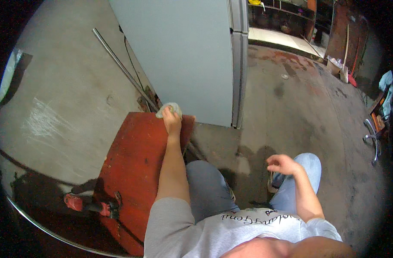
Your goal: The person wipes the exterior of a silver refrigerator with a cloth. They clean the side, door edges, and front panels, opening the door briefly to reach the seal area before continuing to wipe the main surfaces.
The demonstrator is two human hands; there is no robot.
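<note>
My left hand (pixel 172 120) grips a crumpled pale cloth (pixel 169 108) at the far edge of a red-brown wooden tabletop (pixel 135 151). My right hand (pixel 282 163) hangs in the air over my bent knee, its fingers curled a little and nothing seen in them. On the near left part of the tabletop lies a red and black power tool (pixel 90 204) with a cord. Just beyond the cloth stands a refrigerator (pixel 190 58), its grey side panel towards me.
Metal tubing (pixel 119 64) leans by the wall behind the table, with a dark cable beside it. At the far right are a long-handled shovel (pixel 344 73), a bucket (pixel 334 65), a light blue cloth (pixel 386 92) and a chrome metal frame (pixel 374 138).
</note>
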